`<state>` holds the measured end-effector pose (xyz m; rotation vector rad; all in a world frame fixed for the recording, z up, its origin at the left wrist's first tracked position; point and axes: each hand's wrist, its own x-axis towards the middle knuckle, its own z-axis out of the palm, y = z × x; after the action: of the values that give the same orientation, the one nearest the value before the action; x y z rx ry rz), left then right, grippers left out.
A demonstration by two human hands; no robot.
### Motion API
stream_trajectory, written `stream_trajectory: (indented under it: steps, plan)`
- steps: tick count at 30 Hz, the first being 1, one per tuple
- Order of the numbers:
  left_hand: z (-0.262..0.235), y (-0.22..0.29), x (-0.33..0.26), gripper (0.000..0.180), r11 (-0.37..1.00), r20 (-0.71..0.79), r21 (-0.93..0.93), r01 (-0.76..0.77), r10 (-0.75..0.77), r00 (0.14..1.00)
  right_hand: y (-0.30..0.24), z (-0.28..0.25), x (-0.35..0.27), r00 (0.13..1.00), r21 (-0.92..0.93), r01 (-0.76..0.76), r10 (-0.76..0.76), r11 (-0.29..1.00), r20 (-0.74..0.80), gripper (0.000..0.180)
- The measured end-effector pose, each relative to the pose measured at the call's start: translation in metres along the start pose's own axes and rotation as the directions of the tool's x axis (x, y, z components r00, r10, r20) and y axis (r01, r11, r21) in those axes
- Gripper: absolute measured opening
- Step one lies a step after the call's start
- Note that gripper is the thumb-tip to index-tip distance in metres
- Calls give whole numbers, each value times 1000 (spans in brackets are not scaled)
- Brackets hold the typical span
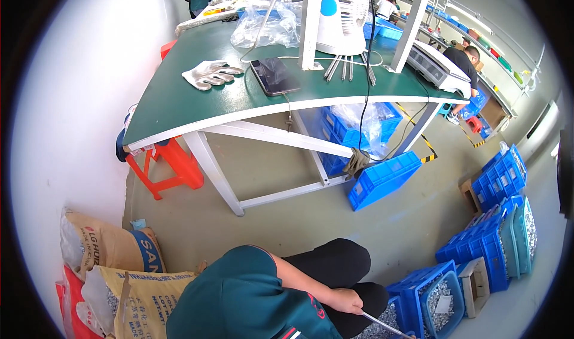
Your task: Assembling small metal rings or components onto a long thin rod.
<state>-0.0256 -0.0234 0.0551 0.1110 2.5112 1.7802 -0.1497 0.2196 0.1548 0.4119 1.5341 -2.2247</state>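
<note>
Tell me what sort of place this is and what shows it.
Most likely a factory workshop that handles small parts: a blue bin at lower right holds loose grey pieces, a green-topped worktable stands ahead, and black-and-yellow tape marks the floor.

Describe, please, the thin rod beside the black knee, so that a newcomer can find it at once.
Below the green table, at the lower right, stand blue bins with small grey parts. Just left of them, by a black knee, the person's left grip holds a thin pale rod slanting down to the right. It is long and slim, while the parts beside it are small and loose.
</note>
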Motion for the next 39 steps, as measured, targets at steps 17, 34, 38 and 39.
stream_trajectory:
  steps: [17,34,38,39]
  plan:
    - [-2,4,0,33,1000,-10,-14,-17,17,1000,3,13,-8,964,-224,200,-233,954,-131,26]
    - [-2,0,5,34,999,-21,-39,-31,30,999,10,2,9,962,-238,210,-244,948,-125,25]
    - [-4,2,6,35,998,-20,-57,-27,26,999,15,6,11,908,-293,296,-363,909,-208,27]
    - [-5,2,5,35,998,-16,-61,-18,17,1000,12,7,8,910,-292,294,-360,910,-206,27]
